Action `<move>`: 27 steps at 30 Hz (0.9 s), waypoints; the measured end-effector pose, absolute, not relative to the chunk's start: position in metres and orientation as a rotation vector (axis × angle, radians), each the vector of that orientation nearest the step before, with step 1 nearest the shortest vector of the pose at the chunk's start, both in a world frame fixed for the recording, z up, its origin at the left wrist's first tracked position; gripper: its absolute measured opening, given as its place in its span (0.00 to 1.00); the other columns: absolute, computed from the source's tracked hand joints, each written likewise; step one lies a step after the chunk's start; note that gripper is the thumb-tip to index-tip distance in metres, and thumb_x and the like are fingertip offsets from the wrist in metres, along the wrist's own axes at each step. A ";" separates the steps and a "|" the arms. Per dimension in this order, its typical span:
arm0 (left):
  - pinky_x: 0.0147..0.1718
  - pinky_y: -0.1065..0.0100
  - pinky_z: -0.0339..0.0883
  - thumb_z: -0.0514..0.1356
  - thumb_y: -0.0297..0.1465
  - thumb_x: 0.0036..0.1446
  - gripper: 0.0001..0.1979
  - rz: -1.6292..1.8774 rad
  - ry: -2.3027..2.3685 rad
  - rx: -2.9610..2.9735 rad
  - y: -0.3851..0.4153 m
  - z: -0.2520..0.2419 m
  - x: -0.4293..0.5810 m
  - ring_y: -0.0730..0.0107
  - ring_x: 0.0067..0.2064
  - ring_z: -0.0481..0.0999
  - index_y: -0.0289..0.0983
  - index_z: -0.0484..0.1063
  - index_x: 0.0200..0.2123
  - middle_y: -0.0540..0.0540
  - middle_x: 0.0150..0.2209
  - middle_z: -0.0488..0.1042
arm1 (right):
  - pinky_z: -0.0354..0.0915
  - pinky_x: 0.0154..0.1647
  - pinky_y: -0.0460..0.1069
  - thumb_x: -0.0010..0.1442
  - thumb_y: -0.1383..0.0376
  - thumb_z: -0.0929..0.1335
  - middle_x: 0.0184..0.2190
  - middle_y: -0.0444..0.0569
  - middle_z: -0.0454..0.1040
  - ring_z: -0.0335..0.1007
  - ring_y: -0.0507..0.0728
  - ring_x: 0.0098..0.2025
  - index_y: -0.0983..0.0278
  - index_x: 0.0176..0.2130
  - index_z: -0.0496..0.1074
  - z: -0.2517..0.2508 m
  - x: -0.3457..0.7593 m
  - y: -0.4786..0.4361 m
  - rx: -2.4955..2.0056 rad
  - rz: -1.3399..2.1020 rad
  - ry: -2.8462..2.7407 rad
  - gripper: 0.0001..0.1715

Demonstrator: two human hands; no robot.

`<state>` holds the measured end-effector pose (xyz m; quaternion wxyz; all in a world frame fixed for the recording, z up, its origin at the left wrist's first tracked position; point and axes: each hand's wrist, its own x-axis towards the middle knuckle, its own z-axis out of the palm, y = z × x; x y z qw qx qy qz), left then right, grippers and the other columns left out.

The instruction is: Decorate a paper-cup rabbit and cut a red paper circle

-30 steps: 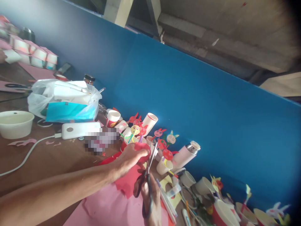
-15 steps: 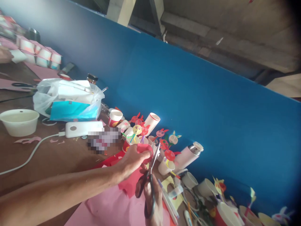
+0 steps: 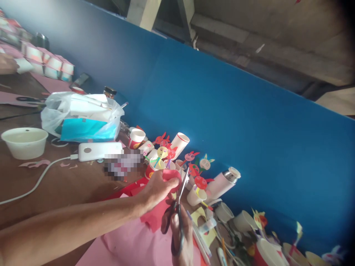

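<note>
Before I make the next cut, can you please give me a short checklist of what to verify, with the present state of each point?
1. Left hand grips the red paper: ok.
2. Right hand holds the black-handled scissors: ok.
3. Paper sits between the scissor blades: cannot tell.
4. Left fingers stay clear of the blades: not ok, they are very close.
5. White paper cup is clear of the blades: cannot tell from this view.

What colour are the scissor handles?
The scissor handles are black, best seen in the head view.
</note>
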<state>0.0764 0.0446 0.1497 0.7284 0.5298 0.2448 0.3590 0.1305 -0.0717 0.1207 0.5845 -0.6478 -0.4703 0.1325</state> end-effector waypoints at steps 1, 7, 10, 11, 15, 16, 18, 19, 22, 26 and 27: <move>0.21 0.69 0.68 0.59 0.34 0.48 0.11 0.786 0.529 1.174 0.045 0.150 0.076 0.72 0.19 0.71 0.34 0.72 0.34 0.50 0.21 0.72 | 0.60 0.27 0.50 0.56 0.43 0.61 0.14 0.41 0.64 0.63 0.56 0.20 0.59 0.37 0.73 0.121 0.131 -0.072 -1.521 0.290 -1.108 0.26; 0.21 0.68 0.69 0.59 0.36 0.49 0.10 0.782 0.521 1.205 0.045 0.149 0.077 0.70 0.20 0.71 0.34 0.71 0.29 0.49 0.22 0.72 | 0.60 0.29 0.52 0.55 0.44 0.61 0.13 0.40 0.63 0.61 0.56 0.19 0.58 0.34 0.75 0.122 0.133 -0.070 -1.538 0.257 -1.129 0.25; 0.20 0.68 0.68 0.59 0.35 0.49 0.09 0.788 0.537 1.187 0.045 0.150 0.077 0.70 0.20 0.71 0.34 0.71 0.30 0.50 0.20 0.71 | 0.59 0.29 0.53 0.56 0.45 0.61 0.13 0.41 0.62 0.62 0.57 0.19 0.57 0.34 0.75 0.120 0.133 -0.070 -1.543 0.246 -1.136 0.24; 0.20 0.69 0.67 0.59 0.35 0.49 0.09 0.789 0.542 1.182 0.045 0.150 0.077 0.71 0.20 0.70 0.33 0.71 0.30 0.50 0.20 0.71 | 0.59 0.29 0.53 0.56 0.45 0.61 0.13 0.41 0.63 0.62 0.57 0.20 0.57 0.35 0.75 0.119 0.134 -0.070 -1.546 0.241 -1.137 0.24; 0.20 0.69 0.67 0.60 0.34 0.49 0.09 0.779 0.551 1.164 0.044 0.152 0.076 0.71 0.20 0.70 0.33 0.70 0.30 0.50 0.20 0.71 | 0.58 0.27 0.51 0.57 0.48 0.61 0.13 0.41 0.64 0.62 0.56 0.20 0.57 0.39 0.75 0.116 0.135 -0.072 -1.553 0.229 -1.142 0.21; 0.21 0.69 0.68 0.60 0.34 0.48 0.09 0.777 0.552 1.162 0.044 0.153 0.076 0.71 0.20 0.70 0.33 0.70 0.30 0.50 0.20 0.71 | 0.58 0.26 0.51 0.58 0.48 0.61 0.13 0.41 0.64 0.62 0.56 0.20 0.57 0.40 0.74 0.116 0.136 -0.072 -1.553 0.229 -1.146 0.22; 0.20 0.69 0.67 0.60 0.35 0.48 0.10 0.775 0.558 1.156 0.043 0.153 0.075 0.70 0.20 0.71 0.33 0.71 0.30 0.50 0.20 0.71 | 0.58 0.26 0.51 0.58 0.47 0.61 0.13 0.40 0.63 0.61 0.55 0.19 0.58 0.40 0.74 0.115 0.136 -0.072 -1.548 0.228 -1.157 0.23; 0.20 0.69 0.67 0.60 0.35 0.48 0.10 0.778 0.563 1.152 0.043 0.153 0.075 0.70 0.20 0.71 0.34 0.71 0.31 0.50 0.20 0.71 | 0.58 0.26 0.51 0.58 0.47 0.60 0.13 0.40 0.63 0.60 0.55 0.19 0.59 0.40 0.74 0.114 0.136 -0.071 -1.545 0.228 -1.162 0.24; 0.19 0.69 0.67 0.61 0.35 0.47 0.10 0.774 0.565 1.131 0.043 0.154 0.075 0.70 0.20 0.71 0.33 0.71 0.32 0.50 0.20 0.71 | 0.58 0.26 0.50 0.58 0.47 0.60 0.13 0.40 0.63 0.60 0.54 0.18 0.62 0.41 0.73 0.113 0.137 -0.071 -1.542 0.226 -1.174 0.26; 0.19 0.68 0.67 0.61 0.35 0.47 0.11 0.748 0.574 1.113 0.042 0.157 0.076 0.70 0.19 0.70 0.33 0.70 0.31 0.49 0.21 0.71 | 0.58 0.27 0.49 0.59 0.47 0.60 0.13 0.39 0.62 0.60 0.53 0.19 0.62 0.40 0.73 0.111 0.138 -0.071 -1.535 0.218 -1.186 0.25; 0.19 0.68 0.66 0.61 0.35 0.47 0.10 0.748 0.582 1.112 0.042 0.158 0.076 0.70 0.19 0.70 0.33 0.70 0.30 0.49 0.21 0.71 | 0.59 0.27 0.49 0.59 0.48 0.60 0.13 0.39 0.62 0.60 0.54 0.19 0.62 0.39 0.73 0.111 0.138 -0.071 -1.533 0.216 -1.188 0.25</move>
